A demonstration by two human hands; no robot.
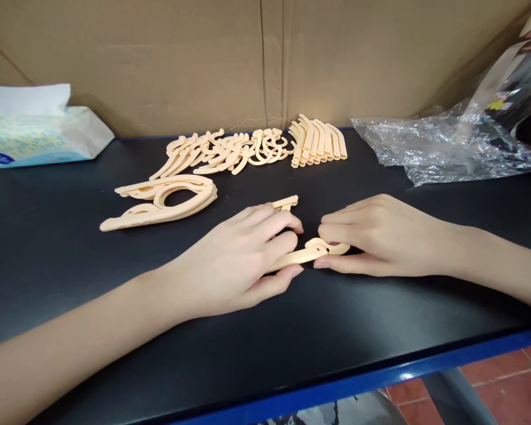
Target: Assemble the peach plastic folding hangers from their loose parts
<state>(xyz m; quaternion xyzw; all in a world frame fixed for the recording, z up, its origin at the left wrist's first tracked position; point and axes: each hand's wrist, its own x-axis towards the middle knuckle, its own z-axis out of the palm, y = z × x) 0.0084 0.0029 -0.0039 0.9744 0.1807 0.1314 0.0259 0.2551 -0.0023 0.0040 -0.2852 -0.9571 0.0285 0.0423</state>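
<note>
Just above the table, my left hand is closed around a cream plastic hanger arm, which has a small hole near its right end. A curved hanger hook of the same colour meets that end, pinched between the thumb and fingers of my right hand. Past the left fingers pokes another cream piece, mostly hidden by the hand. Left of it lie folded cream hangers, stacked together. The palm sides of both hands cannot be seen.
At the back of the black table lie piled hanger hooks and arms and a row of curved hanger arms. A tissue pack stands back left, crumpled clear plastic back right. A cardboard wall rises behind.
</note>
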